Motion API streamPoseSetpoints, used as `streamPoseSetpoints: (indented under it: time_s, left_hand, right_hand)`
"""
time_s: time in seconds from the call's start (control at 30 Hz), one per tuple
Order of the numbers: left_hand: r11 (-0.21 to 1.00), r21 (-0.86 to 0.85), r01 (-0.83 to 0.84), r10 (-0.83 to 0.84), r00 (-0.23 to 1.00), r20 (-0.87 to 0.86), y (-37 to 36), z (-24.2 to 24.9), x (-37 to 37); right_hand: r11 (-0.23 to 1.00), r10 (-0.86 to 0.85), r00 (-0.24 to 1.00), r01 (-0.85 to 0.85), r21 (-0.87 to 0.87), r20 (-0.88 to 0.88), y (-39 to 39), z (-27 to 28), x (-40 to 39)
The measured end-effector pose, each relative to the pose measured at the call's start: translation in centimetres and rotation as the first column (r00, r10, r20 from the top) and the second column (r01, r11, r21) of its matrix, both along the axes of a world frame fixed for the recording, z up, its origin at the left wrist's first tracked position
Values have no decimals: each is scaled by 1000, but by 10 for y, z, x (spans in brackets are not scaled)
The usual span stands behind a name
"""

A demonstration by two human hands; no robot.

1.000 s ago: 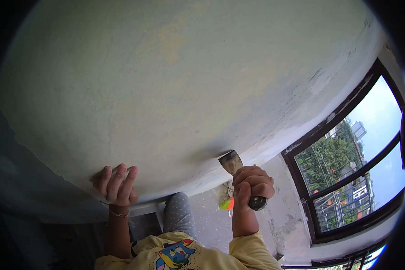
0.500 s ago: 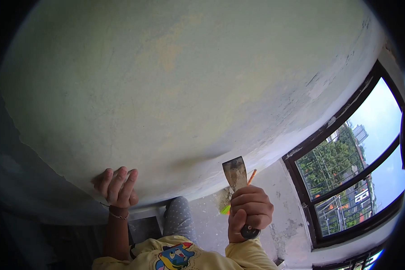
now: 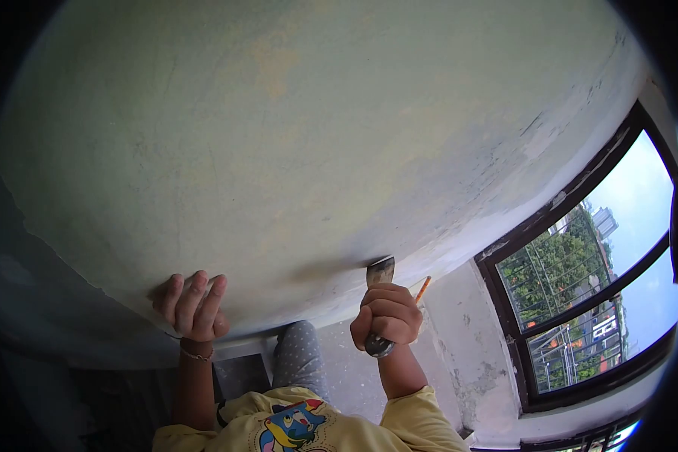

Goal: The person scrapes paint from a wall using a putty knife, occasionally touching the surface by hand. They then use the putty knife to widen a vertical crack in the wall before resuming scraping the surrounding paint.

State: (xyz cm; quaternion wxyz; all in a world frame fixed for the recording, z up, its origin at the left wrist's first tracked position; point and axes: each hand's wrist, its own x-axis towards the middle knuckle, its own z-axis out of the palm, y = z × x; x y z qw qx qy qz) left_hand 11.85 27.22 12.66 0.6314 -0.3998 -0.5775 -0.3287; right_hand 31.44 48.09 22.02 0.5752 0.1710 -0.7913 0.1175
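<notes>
A pale green wall (image 3: 279, 151) with yellowish and whitish patches fills most of the view. My right hand (image 3: 388, 315) is wrapped round the handle of a scraper (image 3: 380, 271), whose wide metal blade points up at the wall; its edge appears to be at the surface. To the left, my left hand (image 3: 193, 305) has its fingers spread, with the fingertips at the wall near its lower edge. That hand holds nothing.
A dark-framed window (image 3: 572, 264) is on the right, with trees and buildings outside. An orange striped stick (image 3: 423, 289) shows behind my right hand. Below is a worn grey floor (image 3: 346, 354), beside my dotted trouser leg (image 3: 297, 358).
My right hand has moved left and slightly up with the scraper, and the blade has tilted towards the wall. My left hand has shifted only slightly.
</notes>
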Motion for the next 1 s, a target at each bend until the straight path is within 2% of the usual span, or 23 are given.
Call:
streamPoseSetpoints:
  time_s: [0.03,0.1,0.17,0.3,0.37,0.5,0.63,0.7,0.77,0.83,0.9,1.0]
  left_hand:
    - [1000,-4,5,-5,1000,-4,0,1,0]
    - [1000,-3,2,-2,1000,-13,1,3,0]
    - [1000,-5,16,-16,1000,-16,1,4,2]
    - [999,-24,24,-25,998,-61,-1,-4,-3]
    - [1000,0,-5,5,998,-57,0,-7,-4]
    - [1000,-7,-18,18,1000,1,-1,3,2]
    - [1000,-17,12,-13,999,-30,-3,-6,-1]
    - [1000,-25,-5,4,999,-51,-3,-7,-1]
    - [1000,3,-11,11,1000,-17,0,-4,-1]
    - [1000,9,-21,22,999,-24,0,-4,-2]
    - [1000,-4,-16,16,1000,-22,-1,-6,0]
    - [999,19,-25,25,1000,-6,3,-5,0]
  right_hand:
    - [1000,-8,1000,8,4,16,-3,0,2]
    - [994,99,995,-99,-50,-17,-10,3,14]
    - [993,102,995,-102,-50,-12,-25,7,31]
    - [999,31,999,-31,-9,-44,-7,2,4]
    - [998,52,997,-53,-14,-57,-9,2,6]
    - [979,198,979,-200,-30,-54,-20,9,20]
    - [999,31,988,-36,-36,-149,-11,-6,2]
    - [994,64,997,-67,-82,-32,-10,-5,5]
    - [983,108,991,-118,-137,-80,-16,3,19]
    - [987,59,987,-80,-138,-150,-25,12,30]
    - [971,40,978,-86,-225,-203,-11,1,14]
    - [956,80,983,-122,-267,-165,5,-7,6]
